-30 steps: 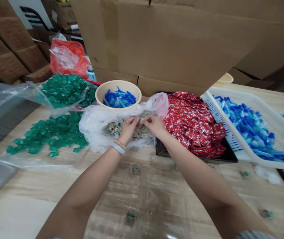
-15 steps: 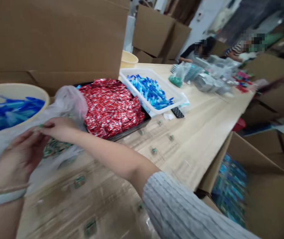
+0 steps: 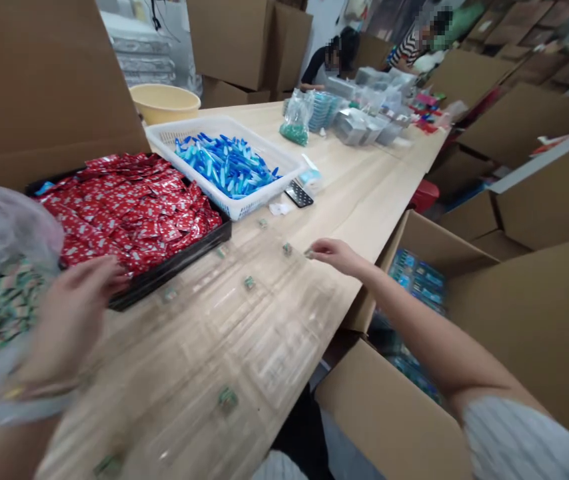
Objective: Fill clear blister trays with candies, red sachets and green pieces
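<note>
My right hand [image 3: 337, 257] is stretched out over the far right end of the clear plastic trays [image 3: 274, 343]. Its fingertips pinch a small greenish piece [image 3: 308, 253]. Similar small green pieces [image 3: 249, 283] sit singly in several tray compartments. My left hand [image 3: 72, 313], blurred, hovers beside the near edge of a black tray [image 3: 179, 263] heaped with red printed packets [image 3: 134, 207]. Its fingers are bent, and whether they hold anything is unclear. Left of it lies a clear plastic bag [image 3: 9, 213] full of small green and beige pieces [image 3: 4, 303].
A white basket [image 3: 237, 207] of blue pen-like items stands behind the red packets, near a yellow tub [image 3: 164, 103]. An open carton [image 3: 389, 400] with blue packages adjoins the table's right edge. Clear boxes [image 3: 359, 127] and two people are farther back.
My right hand has left my left hand and the bag, reaching rightward to the far end of the trays. The view has swung right; my left hand is now near the red packets.
</note>
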